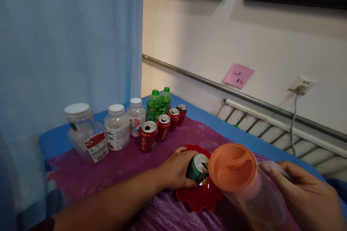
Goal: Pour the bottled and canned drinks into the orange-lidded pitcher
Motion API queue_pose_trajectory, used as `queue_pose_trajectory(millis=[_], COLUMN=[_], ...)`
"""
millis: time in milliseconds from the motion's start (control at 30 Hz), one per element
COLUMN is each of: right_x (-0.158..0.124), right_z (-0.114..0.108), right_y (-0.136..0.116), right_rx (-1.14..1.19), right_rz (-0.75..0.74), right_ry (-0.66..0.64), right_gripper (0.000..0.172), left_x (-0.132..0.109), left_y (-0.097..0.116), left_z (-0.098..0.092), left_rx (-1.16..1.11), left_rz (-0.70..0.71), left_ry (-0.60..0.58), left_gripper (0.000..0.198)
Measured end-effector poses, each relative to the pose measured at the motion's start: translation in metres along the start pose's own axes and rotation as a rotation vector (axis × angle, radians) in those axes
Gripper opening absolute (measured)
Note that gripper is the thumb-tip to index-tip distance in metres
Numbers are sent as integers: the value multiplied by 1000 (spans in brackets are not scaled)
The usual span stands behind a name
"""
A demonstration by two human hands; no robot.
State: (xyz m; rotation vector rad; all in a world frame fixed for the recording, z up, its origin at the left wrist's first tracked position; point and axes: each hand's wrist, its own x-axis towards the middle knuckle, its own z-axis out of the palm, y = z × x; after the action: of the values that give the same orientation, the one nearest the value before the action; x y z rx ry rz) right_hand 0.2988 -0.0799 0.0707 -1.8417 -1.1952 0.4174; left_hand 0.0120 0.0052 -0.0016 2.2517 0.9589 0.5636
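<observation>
Four red cans (163,132) already stand open. The left hand (176,169) grips an opened green can (195,171), the right hand (310,191) a tilted pitcher (251,189).

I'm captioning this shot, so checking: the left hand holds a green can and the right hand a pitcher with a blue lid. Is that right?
Not quite: the lid is orange, as the head view shows. The left hand does hold a green can, and the right hand a pitcher.

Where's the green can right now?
Head view, lower half, just right of centre: the green can is in the left-hand grip, seen against the red scalloped dish, immediately left of the orange-lidded pitcher.
</observation>
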Motion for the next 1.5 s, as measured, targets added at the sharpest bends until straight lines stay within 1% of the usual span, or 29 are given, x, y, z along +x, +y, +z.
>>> queue_pose_trajectory(millis=[67,267,533,633,833,900,1067,1167,1300,1500], right_x=[-1,-3,-3,-3,-3,-2,0,0,-2,-3], right_z=[0,0,2,2,0,-1,0,0,-1,0], right_y=[0,-6,-7,-8,-9,-8,-4,-3,-3,-1], right_rx=[-3,-6,10,3,-38,-45,-50,-22,-19,-4], right_rz=[-10,-121,-149,-147,-131,-96,53,88,68,-16], right_ry=[-1,34,35,41,49,48,33,21,13,21], right_gripper=[48,38,38,38,41,44,54,58,55,47], left_x=[0,0,0,0,1,1,0,0,0,1], left_y=[0,1,3,3,1,1,0,0,1,3], left_z=[0,0,1,1,0,0,0,0,0,-2], left_rx=[0,-8,-2,4,0,0,4,5,11,11], left_rz=[-1,5,-1,-2,-11,-10,-4,-4,-9,-5], left_ry=[3,3,6,4,0,-2,-1,2,-17,-24], left_gripper=[65,64,64,62,67,67,68,67,68,69])
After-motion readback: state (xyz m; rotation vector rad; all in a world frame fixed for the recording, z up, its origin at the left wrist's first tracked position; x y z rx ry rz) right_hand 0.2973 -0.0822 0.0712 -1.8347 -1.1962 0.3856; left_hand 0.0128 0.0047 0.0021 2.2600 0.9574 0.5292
